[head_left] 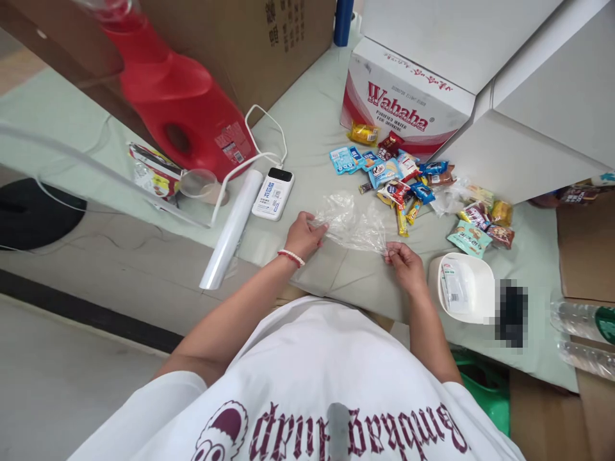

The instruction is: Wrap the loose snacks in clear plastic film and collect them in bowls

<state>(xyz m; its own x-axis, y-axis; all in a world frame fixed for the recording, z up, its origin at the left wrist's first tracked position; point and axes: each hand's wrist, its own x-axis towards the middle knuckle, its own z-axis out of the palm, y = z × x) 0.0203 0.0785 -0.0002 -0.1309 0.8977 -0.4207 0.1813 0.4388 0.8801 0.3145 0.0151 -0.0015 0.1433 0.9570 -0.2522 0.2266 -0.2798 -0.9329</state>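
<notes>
A clear, crinkled plastic bag (353, 221) is stretched between my two hands, low over the front part of the table. My left hand (305, 235) pinches its left edge between thumb and fingers. At the lower right corner of the bag, my right hand (404, 264) grips the plastic in a pinch. Just beyond the bag lies a loose pile of small wrapped snacks (396, 186) in blue, red and yellow packets. A white power bank (273, 194) with a cable plugged in lies left of my left hand, beside a roll of clear plastic (231, 230).
A white plastic tub (465, 314) holding a flat packet stands right of my right hand. At the back are a Wahaha water carton (406, 96) and a large cardboard box (230, 45). A big red jug (177, 96) leans at the left. Plastic bottles (583, 320) lie far right.
</notes>
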